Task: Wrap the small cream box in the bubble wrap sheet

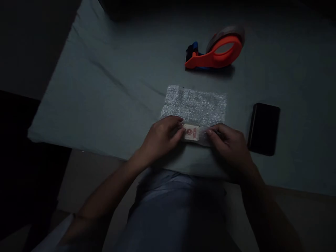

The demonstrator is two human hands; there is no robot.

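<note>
A sheet of clear bubble wrap (195, 105) lies on the table in front of me. At its near edge is a small pale packet (191, 132) with reddish print, partly under a fold of the wrap. My left hand (166, 134) pinches the packet's left end and the wrap's edge between thumb and fingers. On the other side, my right hand (229, 141) grips the near right edge of the bubble wrap, thumb on top. The undersides of both hands' fingers are hidden.
Beyond the wrap stands an orange and blue tape dispenser (217, 52) with a roll of tape. A black rectangular box-like object (264, 128) lies right of my right hand. The pale table cover (105, 101) has creases, and its front edge is near my lap. Light is dim.
</note>
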